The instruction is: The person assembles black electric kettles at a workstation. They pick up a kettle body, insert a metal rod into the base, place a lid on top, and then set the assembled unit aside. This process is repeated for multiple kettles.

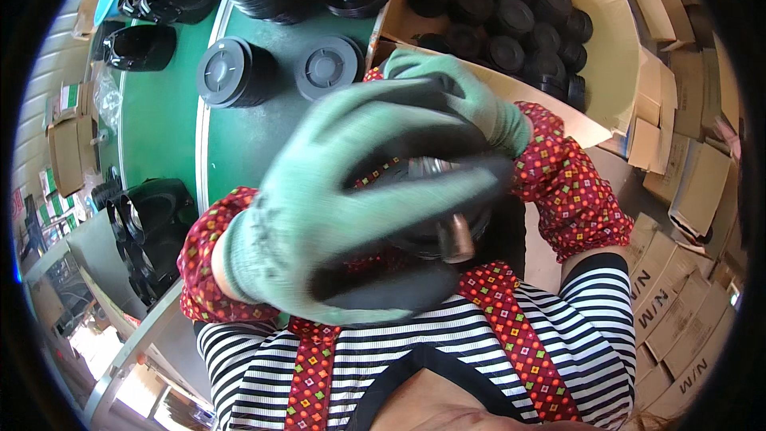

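Two hands in pale green gloves with dark-coated fingers meet before the wearer's striped chest. The left hand (307, 191), blurred, has its fingers spread and its thumb well parted from them; whether it touches anything cannot be told. Behind and below those fingers, partly hidden, is a dark round part (420, 244) with a shiny metallic piece (457, 239) at its right. The right hand (472, 100) is farther up, half covered, its grip unclear. Beyond, black ridged discs (328, 69) stand on a green surface (159, 120), beside an open carton (610, 100) holding black round pieces (511, 16).
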`<move>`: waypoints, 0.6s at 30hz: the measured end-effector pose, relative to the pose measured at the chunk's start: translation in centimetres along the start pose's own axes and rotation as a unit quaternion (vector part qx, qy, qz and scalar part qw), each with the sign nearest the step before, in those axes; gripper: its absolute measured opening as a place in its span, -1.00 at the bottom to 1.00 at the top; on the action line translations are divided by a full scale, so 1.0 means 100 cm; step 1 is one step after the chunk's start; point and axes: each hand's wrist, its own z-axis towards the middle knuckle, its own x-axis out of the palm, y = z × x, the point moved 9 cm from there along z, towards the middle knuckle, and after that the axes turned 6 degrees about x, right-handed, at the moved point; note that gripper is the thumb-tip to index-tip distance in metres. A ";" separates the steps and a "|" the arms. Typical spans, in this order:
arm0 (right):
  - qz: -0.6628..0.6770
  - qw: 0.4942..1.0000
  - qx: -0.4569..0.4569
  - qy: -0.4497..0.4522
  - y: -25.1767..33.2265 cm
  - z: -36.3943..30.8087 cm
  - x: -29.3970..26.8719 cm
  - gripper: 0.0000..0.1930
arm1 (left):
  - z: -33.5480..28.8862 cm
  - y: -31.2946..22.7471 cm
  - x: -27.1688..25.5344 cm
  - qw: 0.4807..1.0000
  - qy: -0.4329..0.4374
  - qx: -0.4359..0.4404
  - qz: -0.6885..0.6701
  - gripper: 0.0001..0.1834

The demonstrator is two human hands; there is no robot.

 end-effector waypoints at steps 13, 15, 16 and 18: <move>-0.003 0.990 -0.029 0.140 0.006 -0.014 0.050 -0.69 | 0.071 0.016 0.127 0.953 0.137 -0.155 0.220 -0.62; -0.035 0.989 -0.079 0.119 0.011 -0.021 0.056 -0.68 | 0.059 0.011 0.120 0.970 0.092 -0.147 0.167 -0.60; -0.053 0.989 -0.102 0.096 0.013 -0.026 0.052 -0.67 | 0.054 0.002 0.113 0.984 0.040 -0.102 0.138 -0.59; -0.074 0.985 -0.138 0.079 0.018 -0.032 0.058 -0.66 | 0.040 -0.010 0.112 0.991 0.027 -0.088 0.098 -0.51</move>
